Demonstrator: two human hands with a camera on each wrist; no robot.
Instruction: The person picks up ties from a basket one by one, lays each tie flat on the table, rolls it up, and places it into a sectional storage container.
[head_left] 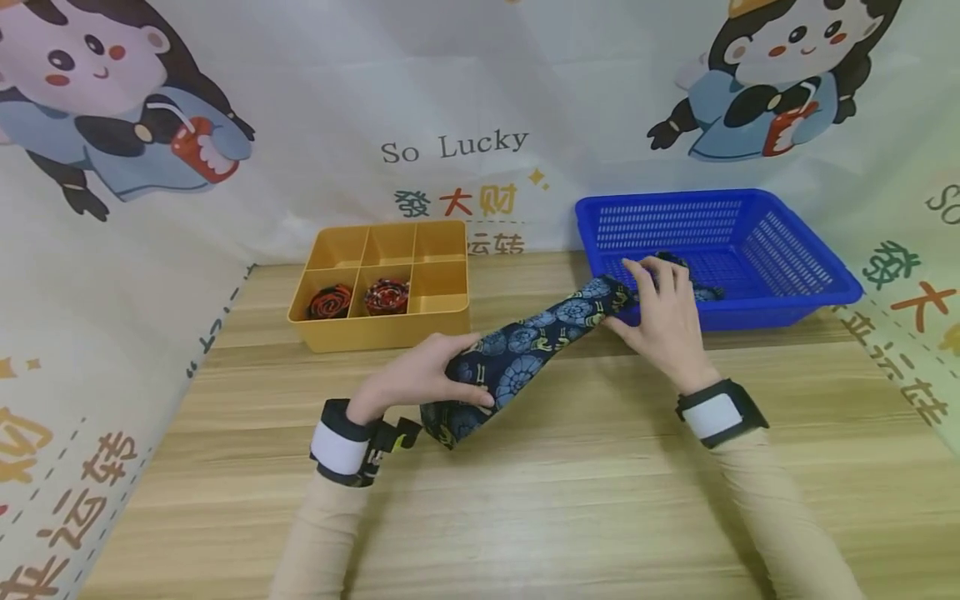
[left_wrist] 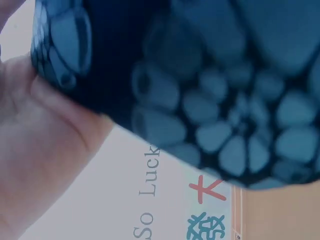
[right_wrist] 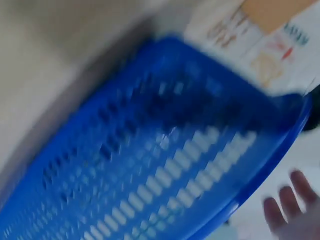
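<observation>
From near the yellow box [head_left: 386, 331] to the rim of the blue basket [head_left: 772, 315], the patterned necktie [head_left: 528, 342] slants, its broad part gripped by the left hand [head_left: 420, 374] and narrower part pinched by the right hand [head_left: 664, 315], where light, even tension should keep it untwisted.

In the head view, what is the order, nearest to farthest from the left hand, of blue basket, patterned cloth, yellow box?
1. Patterned cloth: in the left hand.
2. Yellow box: just beyond that hand.
3. Blue basket: at the right.
</observation>
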